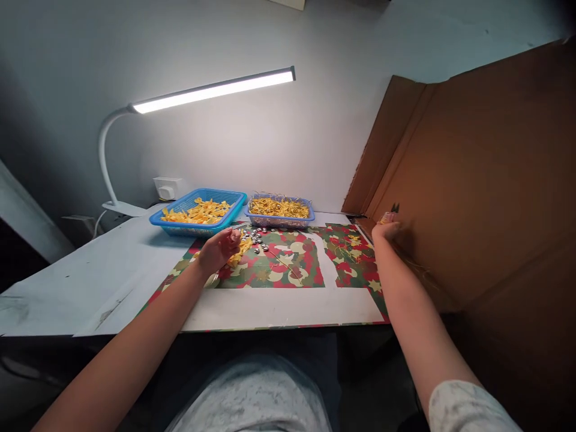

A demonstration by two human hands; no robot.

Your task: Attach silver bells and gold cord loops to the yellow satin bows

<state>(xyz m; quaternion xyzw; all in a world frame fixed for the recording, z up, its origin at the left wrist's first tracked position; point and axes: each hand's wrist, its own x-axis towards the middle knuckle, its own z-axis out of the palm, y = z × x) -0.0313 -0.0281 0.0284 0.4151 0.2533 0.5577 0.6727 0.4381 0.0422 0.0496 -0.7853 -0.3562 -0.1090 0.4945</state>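
Observation:
My left hand (219,248) hovers over the left part of the patterned sheet (292,255), its fingers curled together; what they pinch, if anything, is too small to make out. Beside it lie yellow ribbon bows (239,252) and several small silver bells (256,237). Far to the right, my right hand (386,230) is closed at the foot of the cardboard panel (450,180). A small pinkish, dark-tipped object (390,216) sticks up from its fingers, its kind unclear. Thin golden strands (418,267) show near the right forearm.
A blue basket (202,227) of yellow bows stands at the back left, next to a smaller basket (279,223) full of golden twist ties. Behind them a lit lamp (216,90) arches over the white table (81,270). Golden strands (353,249) lie on the sheet's right part.

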